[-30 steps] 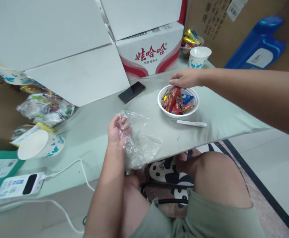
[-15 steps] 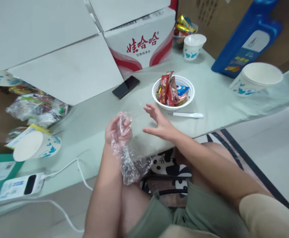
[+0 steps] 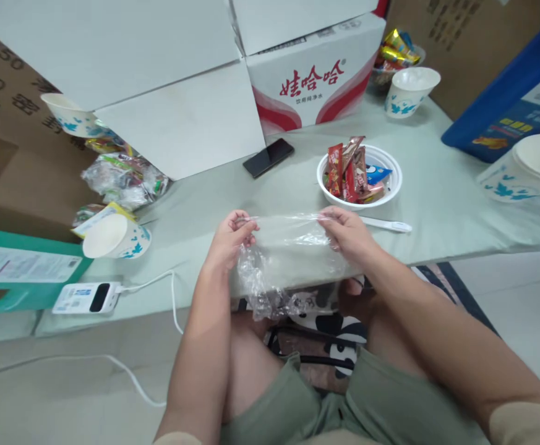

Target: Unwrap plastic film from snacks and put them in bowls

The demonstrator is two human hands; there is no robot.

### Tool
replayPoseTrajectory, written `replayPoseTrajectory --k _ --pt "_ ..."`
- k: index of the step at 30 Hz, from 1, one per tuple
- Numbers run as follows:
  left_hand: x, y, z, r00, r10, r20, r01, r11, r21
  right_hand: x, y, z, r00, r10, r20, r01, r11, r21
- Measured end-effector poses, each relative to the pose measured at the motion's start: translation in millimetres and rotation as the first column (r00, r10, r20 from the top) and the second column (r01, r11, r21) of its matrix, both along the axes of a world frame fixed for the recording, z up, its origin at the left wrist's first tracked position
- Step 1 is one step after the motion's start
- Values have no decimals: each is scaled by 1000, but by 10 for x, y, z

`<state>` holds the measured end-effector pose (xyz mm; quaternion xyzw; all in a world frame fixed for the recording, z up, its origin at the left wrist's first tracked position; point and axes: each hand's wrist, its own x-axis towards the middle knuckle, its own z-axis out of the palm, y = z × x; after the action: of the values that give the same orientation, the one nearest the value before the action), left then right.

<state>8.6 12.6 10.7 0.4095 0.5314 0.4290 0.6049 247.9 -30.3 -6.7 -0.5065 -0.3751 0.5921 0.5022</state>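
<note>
Between my hands stretches a sheet of clear plastic film (image 3: 292, 247), its top edge pulled taut and its lower part crumpled over the table's front edge. My left hand (image 3: 235, 238) pinches one upper corner. The opposite corner is pinched by my right hand (image 3: 346, 232); some of its fingertips are hidden. Just beyond my right hand stands a white bowl (image 3: 396, 188) of wrapped snacks (image 3: 351, 170). A white-handled knife (image 3: 393, 225) lies beside that hand, its front end hidden behind the hand.
A black phone (image 3: 268, 157) lies before a white and red carton (image 3: 316, 86). Paper cups stand at left (image 3: 116, 238), back right (image 3: 411, 93) and right (image 3: 524, 167). A white power bank (image 3: 86, 298) with a cable (image 3: 174, 296) sits at the left edge.
My right hand, open and apart before, has taken hold of the film. The film, bunched in my left hand, is now spread between both hands. The view has shifted left.
</note>
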Motion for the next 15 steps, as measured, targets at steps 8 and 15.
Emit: replayPoseTrajectory --k 8,15 --pt "36 106 15 976 213 43 -215 975 48 282 -57 109 986 -136 95 131 990 58" --pt "266 153 -22 969 237 -69 -239 970 -32 909 -111 110 897 -344 278 267 922 280"
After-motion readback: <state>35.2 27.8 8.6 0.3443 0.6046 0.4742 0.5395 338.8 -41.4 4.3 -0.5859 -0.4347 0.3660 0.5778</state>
